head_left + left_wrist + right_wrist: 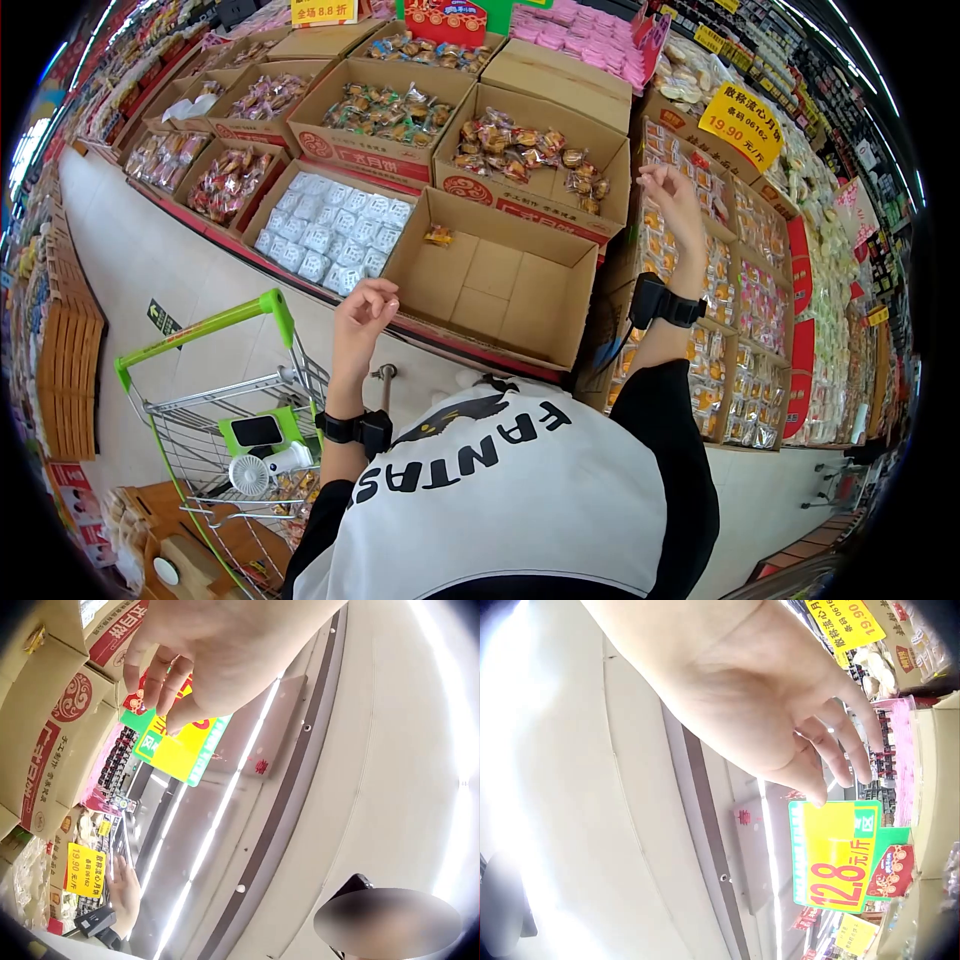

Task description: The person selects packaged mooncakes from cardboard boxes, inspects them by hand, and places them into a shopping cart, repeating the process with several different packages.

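Observation:
Both hands are raised with loosely bent fingers, and nothing is in either one. In the head view my left hand is by the near left corner of a low cardboard box, in which one small wrapped pastry lies at the far left. White wrapped packets fill the box to its left. My right hand overlaps the trays of packaged pastries on the right side. Each wrist view shows its own hand, the left and the right, with fingers apart from any goods.
Behind stand more cardboard boxes with wrapped pastries and pink packets. A yellow price sign rises at the right. A green-handled shopping cart stands at the left, carrying a small white fan and a phone.

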Motion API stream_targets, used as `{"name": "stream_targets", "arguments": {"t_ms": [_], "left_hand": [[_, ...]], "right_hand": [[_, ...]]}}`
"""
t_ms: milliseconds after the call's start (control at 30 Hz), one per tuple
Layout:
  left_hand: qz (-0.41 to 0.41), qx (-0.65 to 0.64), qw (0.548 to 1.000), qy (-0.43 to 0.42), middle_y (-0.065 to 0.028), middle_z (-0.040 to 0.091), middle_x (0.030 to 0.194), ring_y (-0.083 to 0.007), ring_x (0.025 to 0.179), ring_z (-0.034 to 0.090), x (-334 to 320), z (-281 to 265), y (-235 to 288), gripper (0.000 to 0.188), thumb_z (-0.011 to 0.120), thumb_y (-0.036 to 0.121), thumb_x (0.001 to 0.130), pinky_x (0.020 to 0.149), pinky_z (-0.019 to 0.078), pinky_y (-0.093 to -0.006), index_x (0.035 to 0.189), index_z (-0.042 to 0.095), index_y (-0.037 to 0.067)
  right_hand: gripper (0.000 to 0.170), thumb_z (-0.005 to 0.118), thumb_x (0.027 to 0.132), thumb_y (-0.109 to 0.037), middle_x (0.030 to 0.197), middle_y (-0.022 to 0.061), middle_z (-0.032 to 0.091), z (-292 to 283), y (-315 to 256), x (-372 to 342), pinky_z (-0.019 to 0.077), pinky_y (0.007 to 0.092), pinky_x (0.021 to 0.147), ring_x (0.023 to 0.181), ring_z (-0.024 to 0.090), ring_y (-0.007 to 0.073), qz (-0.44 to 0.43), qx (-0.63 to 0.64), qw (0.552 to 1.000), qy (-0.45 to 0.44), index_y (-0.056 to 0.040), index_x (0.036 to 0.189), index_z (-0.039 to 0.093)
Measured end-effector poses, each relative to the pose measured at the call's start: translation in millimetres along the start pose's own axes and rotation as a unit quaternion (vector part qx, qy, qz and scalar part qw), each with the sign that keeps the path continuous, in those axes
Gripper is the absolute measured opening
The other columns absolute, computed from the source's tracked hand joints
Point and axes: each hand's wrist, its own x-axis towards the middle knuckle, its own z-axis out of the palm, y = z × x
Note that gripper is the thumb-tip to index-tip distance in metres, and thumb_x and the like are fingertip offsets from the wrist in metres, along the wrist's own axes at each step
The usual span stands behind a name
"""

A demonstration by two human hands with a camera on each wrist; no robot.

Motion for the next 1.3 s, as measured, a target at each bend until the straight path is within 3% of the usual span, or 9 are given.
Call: {"name": "stream_targets", "arguments": {"t_ms": [333, 500, 800, 867, 1067, 1133, 1167, 1200, 1300], "left_hand": [[-0.044, 0.025, 0.999, 0.011, -0.0039, 0.048, 0.100, -0.0099, 0.083, 0.049, 14.5, 0.4, -4.1, 0.030, 0.051, -0.008, 0.072, 0.072, 0.0400, -0.0210, 0.099, 0.046, 0.004], [-0.062, 0.015, 0.998, 0.016, -0.0037, 0.050, 0.098, -0.0099, 0.082, 0.049, 27.4, 0.8, -11.9, 0.025, 0.050, -0.006, 0.075, 0.071, 0.0402, -0.0211, 0.098, 0.048, 0.004], [-0.102, 0.030, 0.994, 0.018, -0.0034, 0.053, 0.090, -0.0104, 0.080, 0.051, 47.6, 4.0, -22.6, 0.012, 0.052, 0.004, 0.079, 0.071, 0.0417, -0.0230, 0.092, 0.051, 0.005], [-0.105, 0.036, 0.994, 0.016, -0.0034, 0.054, 0.089, -0.0105, 0.080, 0.051, 52.8, 5.0, -25.3, 0.011, 0.052, 0.005, 0.080, 0.071, 0.0417, -0.0231, 0.091, 0.051, 0.004], [-0.139, 0.044, 0.989, 0.022, -0.0041, 0.055, 0.086, -0.0108, 0.078, 0.052, 66.0, 8.3, -31.9, 0.008, 0.049, 0.006, 0.081, 0.071, 0.0423, -0.0229, 0.089, 0.052, 0.004], [-0.161, 0.040, 0.986, 0.035, -0.0042, 0.056, 0.086, -0.0106, 0.078, 0.052, 69.5, 8.6, -35.2, 0.008, 0.047, 0.006, 0.082, 0.071, 0.0428, -0.0231, 0.088, 0.052, 0.004], [-0.160, 0.040, 0.986, 0.035, -0.0042, 0.056, 0.086, -0.0106, 0.078, 0.052, 71.2, 8.8, -36.0, 0.008, 0.047, 0.006, 0.082, 0.071, 0.0428, -0.0231, 0.088, 0.052, 0.004], [-0.171, 0.046, 0.984, 0.034, -0.0042, 0.056, 0.086, -0.0106, 0.078, 0.052, 72.4, 8.7, -36.5, 0.008, 0.047, 0.006, 0.082, 0.071, 0.0430, -0.0232, 0.088, 0.052, 0.004], [-0.188, 0.049, 0.980, 0.041, -0.0045, 0.056, 0.086, -0.0106, 0.078, 0.052, 72.5, 5.1, -42.1, 0.008, 0.046, 0.006, 0.083, 0.071, 0.0432, -0.0233, 0.088, 0.051, 0.004]], "right_hand": [[0.017, 0.058, 0.074, -0.003, 0.091, 0.0042, 0.057, 6.6, 2.4, 62.7, 0.0415, 0.0226, 0.071, 0.079, 0.053, 0.0095, 0.018, 0.018, 1.000, -0.015, -0.0016, 0.090, 0.052], [0.024, 0.050, 0.078, -0.006, 0.093, 0.0054, 0.059, 32.6, 40.5, 115.0, 0.0437, 0.0242, 0.070, 0.081, 0.056, 0.0123, 0.089, 0.033, 0.994, -0.055, -0.0031, 0.101, 0.057], [0.028, 0.037, 0.082, -0.015, 0.090, 0.0017, 0.061, 71.9, 122.6, 181.1, 0.0433, 0.0250, 0.063, 0.073, 0.055, 0.0110, 0.213, -0.005, 0.974, -0.077, -0.0078, 0.092, 0.063], [0.026, 0.041, 0.082, -0.019, 0.089, 0.0021, 0.060, 83.1, 141.2, 190.2, 0.0433, 0.0286, 0.070, 0.080, 0.054, 0.0110, 0.300, 0.003, 0.952, -0.058, -0.0105, 0.098, 0.061], [0.014, 0.054, 0.074, -0.019, 0.075, 0.0030, 0.054, 122.2, 231.1, 217.7, 0.0411, 0.0332, 0.054, 0.062, 0.051, 0.0164, 0.379, -0.022, 0.925, -0.002, -0.0054, 0.077, 0.053], [0.019, 0.058, 0.070, -0.020, 0.075, 0.0051, 0.053, 133.0, 307.2, 240.4, 0.0424, 0.0320, 0.055, 0.062, 0.051, 0.0183, 0.319, -0.098, 0.933, -0.134, -0.0028, 0.078, 0.052], [0.042, 0.058, 0.069, -0.040, 0.089, 0.0168, 0.061, 143.4, 330.7, 240.2, 0.0426, 0.0383, 0.077, 0.091, 0.054, 0.0347, 0.288, -0.183, 0.935, -0.093, -0.0081, 0.097, 0.060], [0.049, 0.060, 0.067, -0.040, 0.099, 0.0185, 0.057, 144.0, 266.6, 215.0, 0.0364, 0.0401, 0.087, 0.102, 0.048, 0.0353, 0.263, -0.232, 0.936, -0.034, -0.0095, 0.105, 0.056], [0.053, 0.062, 0.066, -0.037, 0.109, 0.0254, 0.049, 167.2, 288.8, 218.1, 0.0309, 0.0442, 0.092, 0.110, 0.038, 0.0383, 0.294, -0.184, 0.937, 0.045, -0.0111, 0.111, 0.049]]}}
